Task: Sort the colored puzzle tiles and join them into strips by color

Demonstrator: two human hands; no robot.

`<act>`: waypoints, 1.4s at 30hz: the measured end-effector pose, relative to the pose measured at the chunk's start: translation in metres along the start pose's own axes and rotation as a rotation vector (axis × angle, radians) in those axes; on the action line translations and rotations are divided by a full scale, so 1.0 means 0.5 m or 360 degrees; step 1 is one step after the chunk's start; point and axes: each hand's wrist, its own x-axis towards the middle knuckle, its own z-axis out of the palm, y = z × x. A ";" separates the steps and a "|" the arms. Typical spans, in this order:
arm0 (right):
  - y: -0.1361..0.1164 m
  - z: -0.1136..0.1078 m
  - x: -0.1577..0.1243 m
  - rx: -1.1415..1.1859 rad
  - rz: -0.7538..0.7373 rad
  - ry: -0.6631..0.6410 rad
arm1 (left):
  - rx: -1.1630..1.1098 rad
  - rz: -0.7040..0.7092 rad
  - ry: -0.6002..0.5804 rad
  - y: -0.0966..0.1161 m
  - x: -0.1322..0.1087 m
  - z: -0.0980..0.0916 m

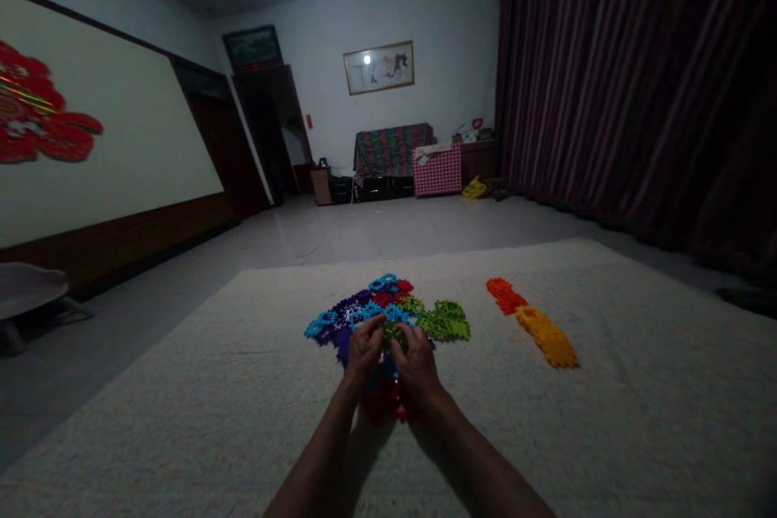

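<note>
My left hand (365, 346) and my right hand (416, 356) come together over a heap of toothed plastic pieces on the mat. Between my fingertips is a green toothed piece (393, 333), pinched from both sides. Around and beneath my hands lie blue toothed pieces (321, 325), purple toothed pieces (349, 307) and red toothed pieces (382, 401). A group of green toothed pieces (447, 321) spreads just right of my hands. My hands and wrists hide part of the heap.
Orange toothed pieces (505, 296) and yellow toothed pieces (547, 337) lie apart on the right of the pale mat (243, 388). A grey stool-like object (33, 291) stands at far left. Dark curtains (595, 81) hang at right; a checked cloth (438, 171) covers furniture at the back.
</note>
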 end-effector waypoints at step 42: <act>0.137 -0.130 0.048 -0.0683 -0.0182 0.0012 | 0.1442 0.0588 -0.0434 -0.074 0.109 0.109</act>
